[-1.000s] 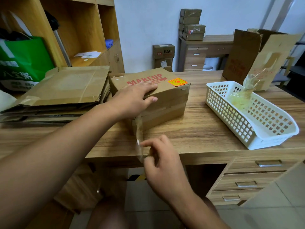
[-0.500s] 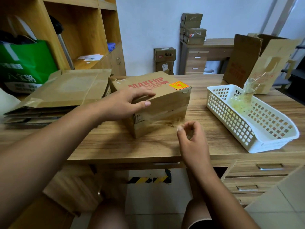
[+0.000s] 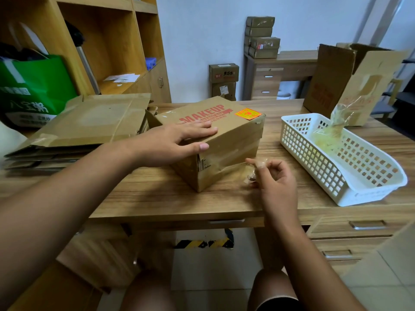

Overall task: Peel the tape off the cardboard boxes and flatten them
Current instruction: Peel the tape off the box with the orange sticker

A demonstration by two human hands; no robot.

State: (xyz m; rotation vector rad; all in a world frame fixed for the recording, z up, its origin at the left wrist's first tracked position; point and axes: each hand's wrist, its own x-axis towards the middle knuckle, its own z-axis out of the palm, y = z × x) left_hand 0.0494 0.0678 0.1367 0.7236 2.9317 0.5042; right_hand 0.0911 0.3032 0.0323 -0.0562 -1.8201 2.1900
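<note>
A brown cardboard box printed MAKEUP, with an orange sticker on its top, stands in the middle of the wooden desk. My left hand lies flat on the box's top, thumb down over its near side. My right hand is to the right of the box's near corner and pinches the end of a clear strip of tape. The strip stretches from the box's front face to my fingers.
A pile of flattened cardboard lies on the desk's left. A white plastic basket with crumpled used tape stands on the right, an opened box behind it. Shelves and a green bag are at left; small boxes stand at the back.
My right hand has swung from below the desk's edge up and to the right, drawing the tape along the box's front face. My left hand stays on the box's top.
</note>
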